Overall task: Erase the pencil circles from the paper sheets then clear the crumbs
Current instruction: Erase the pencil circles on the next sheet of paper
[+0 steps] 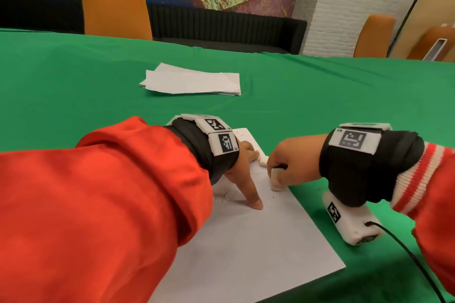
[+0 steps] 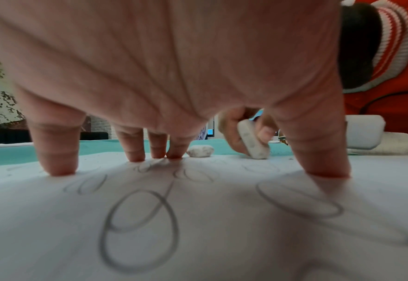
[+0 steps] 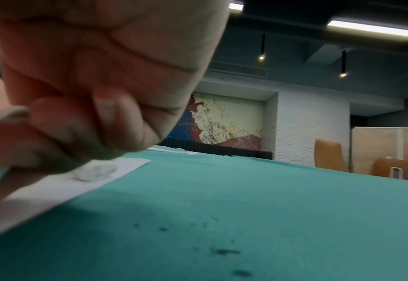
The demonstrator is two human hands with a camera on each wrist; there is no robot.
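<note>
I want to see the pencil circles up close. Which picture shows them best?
The left wrist view: the pencil circles fill the paper sheet under the left hand. The head view shows only a few faint loops beside that hand. The right wrist view shows the sheet's edge, no circles.

Matt green cloth table cover point(image 1: 320, 86); smooth white paper sheet point(image 1: 258, 248); grubby matt eraser point(image 2: 253, 142).

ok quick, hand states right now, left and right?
Left hand: open, fingertips spread, pressing the paper sheet.
Right hand: holding the eraser, its end on the sheet.
</note>
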